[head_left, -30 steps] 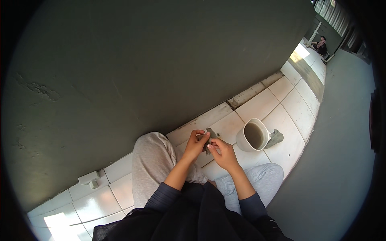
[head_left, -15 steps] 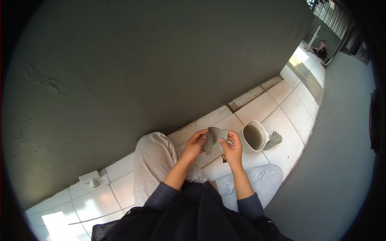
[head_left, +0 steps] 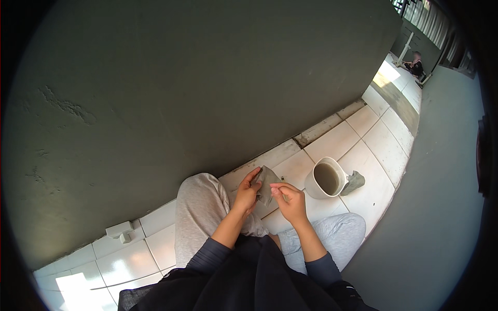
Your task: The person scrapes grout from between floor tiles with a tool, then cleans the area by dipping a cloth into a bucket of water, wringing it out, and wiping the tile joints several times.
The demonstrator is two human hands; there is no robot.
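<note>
A thin, creased grey sheet [head_left: 268, 182], whose material I cannot make out, hangs between my hands above the floor in front of my lap. My left hand [head_left: 246, 193] grips its left side, thumb on the near face and fingers partly behind. At its right edge, the fingertips of my right hand [head_left: 292, 203] are pinched together on it. Just right of my right hand stands a white tub [head_left: 309, 185] holding cloudy grey-brown liquid [head_left: 327, 179]. A second crumpled grey piece [head_left: 354, 183] lies against the tub's right side.
White floor tiles [head_left: 337, 141] run between a dark grey wall [head_left: 207, 88] ahead and a lighter grey wall [head_left: 441, 171] at right. A white box-like object [head_left: 120, 229] sits by the wall at left. Another person [head_left: 415, 66] sits far off at upper right.
My right hand has shifted left and turned, now pinching the grey sheet's edge. The sheet looks narrower, less spread out. A small black-and-yellow object near my right hand is now mostly hidden.
</note>
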